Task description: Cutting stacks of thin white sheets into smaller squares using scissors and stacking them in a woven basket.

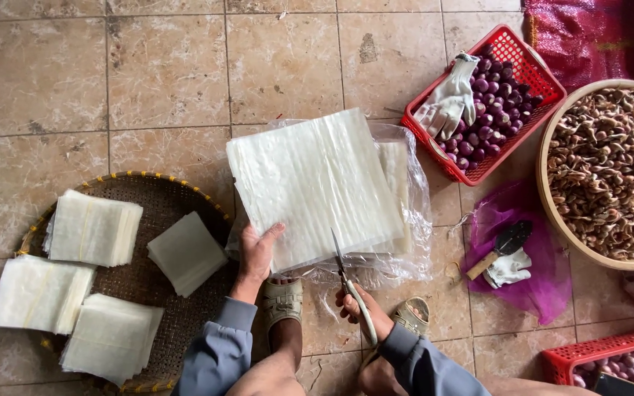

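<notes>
A thick stack of translucent white square sheets [310,183] lies on clear plastic wrap [412,183] on the tiled floor. My left hand [257,253] grips the stack's near left corner, thumb on top. My right hand [357,308] holds scissors [346,275] with white handles; the blades point up into the stack's near edge. Both sleeves are grey-blue. My sandalled feet [280,304] rest below the stack.
A round woven tray [174,194] at left holds several piles of smaller cut white squares [93,231]. A red basket [522,70] of purple shallots with a white glove sits upper right, beside a big bowl [552,139] of brown peels. A knife and glove lie on magenta netting [544,282].
</notes>
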